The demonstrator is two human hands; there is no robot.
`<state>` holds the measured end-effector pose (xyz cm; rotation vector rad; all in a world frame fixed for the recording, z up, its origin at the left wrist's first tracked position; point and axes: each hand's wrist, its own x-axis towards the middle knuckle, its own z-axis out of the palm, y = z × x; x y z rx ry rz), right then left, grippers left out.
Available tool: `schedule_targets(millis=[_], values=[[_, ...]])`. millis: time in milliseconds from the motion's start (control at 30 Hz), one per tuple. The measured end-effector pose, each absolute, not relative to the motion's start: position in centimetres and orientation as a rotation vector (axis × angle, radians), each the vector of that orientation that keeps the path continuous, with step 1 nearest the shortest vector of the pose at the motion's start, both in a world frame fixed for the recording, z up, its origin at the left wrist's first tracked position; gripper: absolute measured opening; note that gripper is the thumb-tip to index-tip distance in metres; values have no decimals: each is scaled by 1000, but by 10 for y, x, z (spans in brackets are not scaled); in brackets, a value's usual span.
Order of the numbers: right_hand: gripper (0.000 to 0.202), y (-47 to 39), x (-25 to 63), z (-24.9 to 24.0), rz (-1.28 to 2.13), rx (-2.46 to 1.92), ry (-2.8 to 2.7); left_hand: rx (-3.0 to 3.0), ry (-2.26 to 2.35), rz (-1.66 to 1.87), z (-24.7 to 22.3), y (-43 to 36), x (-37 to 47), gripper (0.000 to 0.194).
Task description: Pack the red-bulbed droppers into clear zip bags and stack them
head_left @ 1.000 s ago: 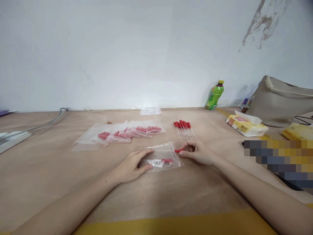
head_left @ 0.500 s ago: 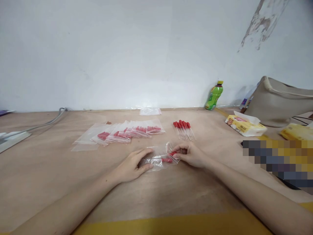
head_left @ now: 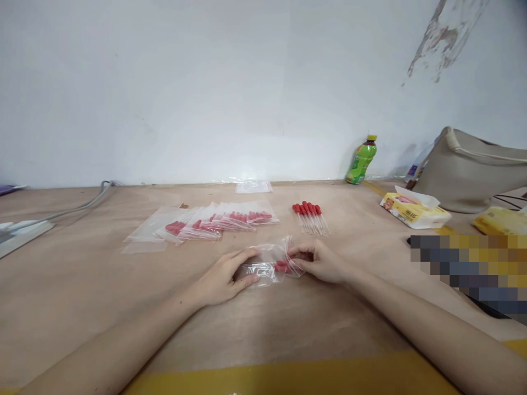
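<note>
A clear plastic bag [head_left: 263,270] lies flat on the brown table, with red-topped droppers [head_left: 282,266] inside near its right end. My left hand [head_left: 224,278] rests at the bag's left end, thumb and fingers spread apart over it. At the right end, my right hand [head_left: 316,261] has its thumb and fingertips pinched on the bag's opening. Behind it, a small bunch of red-topped droppers [head_left: 310,215] lies side by side. To the left, a fanned row of filled bags [head_left: 206,222] overlaps, each showing red tops.
A flat bag [head_left: 253,187] lies by the wall. Along the right are a green bottle [head_left: 362,159], a yellow tissue pack [head_left: 415,209], a beige bag [head_left: 473,170] and a pixelated area. A grey cable [head_left: 88,204] runs across the left.
The red-topped dropper at my right fingertips has gone into the bag beside the other red top. My right fingers now hold the bag's edge. My left hand has stayed in place.
</note>
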<state>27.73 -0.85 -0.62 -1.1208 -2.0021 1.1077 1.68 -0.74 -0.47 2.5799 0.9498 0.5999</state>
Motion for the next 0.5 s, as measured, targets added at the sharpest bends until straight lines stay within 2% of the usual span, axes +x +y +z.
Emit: schedule_targets(millis=[133,333,500], values=[[19,-12,272,0,1124,-1082,-2091,2577,948,588,-3,-8,18,44],[13,-11,272,1,977,-1068,-2204,2582,950,580,-4,-7,17,44],[17,-8,278,0,1101,-1010,-2221,2585,911,578,-3,-8,18,45]])
